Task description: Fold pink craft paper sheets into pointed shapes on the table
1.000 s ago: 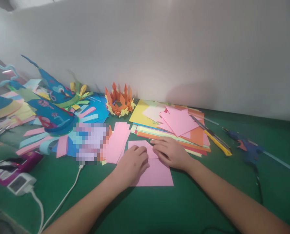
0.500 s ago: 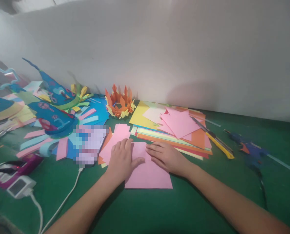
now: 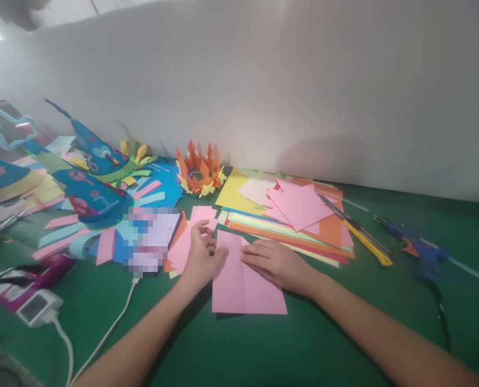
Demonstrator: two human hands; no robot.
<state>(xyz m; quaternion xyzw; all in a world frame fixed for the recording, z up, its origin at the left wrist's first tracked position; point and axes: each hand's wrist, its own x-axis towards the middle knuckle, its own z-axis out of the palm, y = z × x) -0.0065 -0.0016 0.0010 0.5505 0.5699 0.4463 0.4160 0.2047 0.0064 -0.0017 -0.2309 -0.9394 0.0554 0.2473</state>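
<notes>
A sheet of pink paper lies in front of me with a crease down its middle. Its left half looks slightly raised, with a thin shadow under the lower left edge. My left hand is at that left edge, fingers curled beside it and thumb over the paper, closed on it. Flat across the upper right part of the sheet rests my right hand, its fingers stretched out towards the crease. It hides the sheet's upper right corner.
Behind the hands are stacked coloured papers and an orange paper crown. A yellow utility knife and a blue glue gun lie right. Blue decorated cone hats, a blurred-out device and white cables occupy the left.
My left hand has gone from lying flat on the paper to curled fingers at its left edge. The sheet's left half has shifted and risen slightly. My right hand stays in place.
</notes>
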